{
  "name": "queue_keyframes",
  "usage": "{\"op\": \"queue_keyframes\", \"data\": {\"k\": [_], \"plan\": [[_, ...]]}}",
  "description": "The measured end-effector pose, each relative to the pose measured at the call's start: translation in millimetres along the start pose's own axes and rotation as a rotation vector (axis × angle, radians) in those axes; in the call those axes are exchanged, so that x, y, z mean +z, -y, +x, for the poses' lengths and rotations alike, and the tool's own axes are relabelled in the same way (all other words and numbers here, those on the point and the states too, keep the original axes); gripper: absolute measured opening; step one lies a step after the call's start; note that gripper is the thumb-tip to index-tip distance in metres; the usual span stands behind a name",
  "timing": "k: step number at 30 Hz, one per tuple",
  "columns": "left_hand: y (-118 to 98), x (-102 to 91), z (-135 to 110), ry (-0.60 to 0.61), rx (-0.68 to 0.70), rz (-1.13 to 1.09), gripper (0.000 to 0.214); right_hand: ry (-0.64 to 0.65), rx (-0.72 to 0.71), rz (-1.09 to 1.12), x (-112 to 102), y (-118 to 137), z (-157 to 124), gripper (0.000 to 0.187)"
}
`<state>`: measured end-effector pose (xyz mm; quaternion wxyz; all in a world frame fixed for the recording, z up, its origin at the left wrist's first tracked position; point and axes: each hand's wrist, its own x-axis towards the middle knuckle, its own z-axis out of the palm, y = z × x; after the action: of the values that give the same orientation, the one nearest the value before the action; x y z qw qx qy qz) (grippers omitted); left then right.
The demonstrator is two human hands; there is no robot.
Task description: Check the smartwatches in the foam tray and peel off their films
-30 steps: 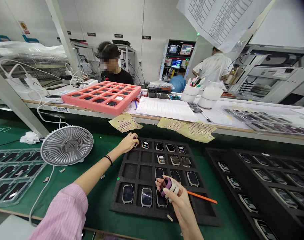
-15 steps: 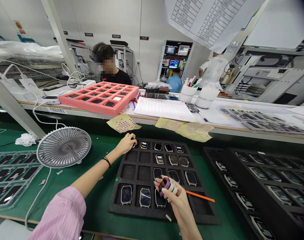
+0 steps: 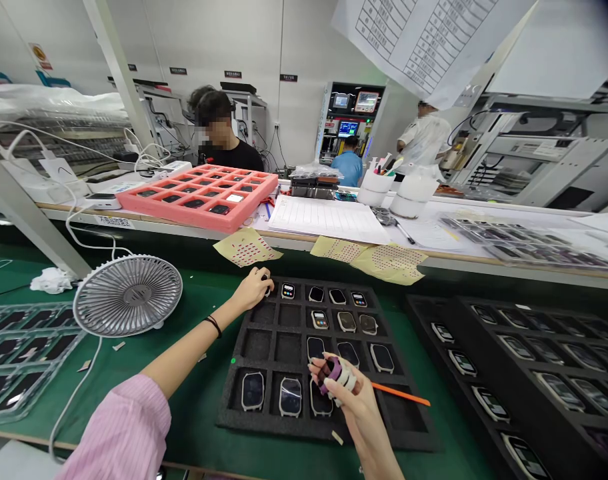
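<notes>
A black foam tray (image 3: 295, 430) with square compartments lies on the green bench, several smartwatches without straps in it. At its far left corner my left hand (image 3: 254, 289) closes its fingers on a smartwatch (image 3: 267, 291), mostly hidden by them. Next to that hand, a smartwatch (image 3: 288, 291) has its screen lit. Above the tray's near half, my right hand (image 3: 351, 393) grips several stacked watch cases (image 3: 340, 375), purple and off-white. An orange stick (image 3: 401, 393) extends rightward from behind this hand; whether the hand holds it I cannot tell.
A white fan (image 3: 129, 293) stands on the left, beside a clear tray (image 3: 31, 357) of dark screens. More black trays (image 3: 489, 393) with watches lie at right. On the shelf ahead sit a pink foam tray (image 3: 194, 217) and papers (image 3: 327, 219). Co-workers are beyond.
Both hands stay almost exactly where they were, with the same grips. Beyond the shelf, the co-worker in black has shifted their head slightly to the right.
</notes>
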<state>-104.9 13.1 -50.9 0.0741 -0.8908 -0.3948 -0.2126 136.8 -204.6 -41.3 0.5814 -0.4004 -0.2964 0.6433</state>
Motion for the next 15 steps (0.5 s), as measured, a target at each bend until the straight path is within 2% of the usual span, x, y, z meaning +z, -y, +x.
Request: {"op": "queue_keyframes", "data": {"k": [15], "plan": [[-1.5,0.2,-1.1,-0.02,-0.019,-0.01,0.029,0.044,0.003,-0.005,-6.8,-4.9,3.1,0.042]]}}
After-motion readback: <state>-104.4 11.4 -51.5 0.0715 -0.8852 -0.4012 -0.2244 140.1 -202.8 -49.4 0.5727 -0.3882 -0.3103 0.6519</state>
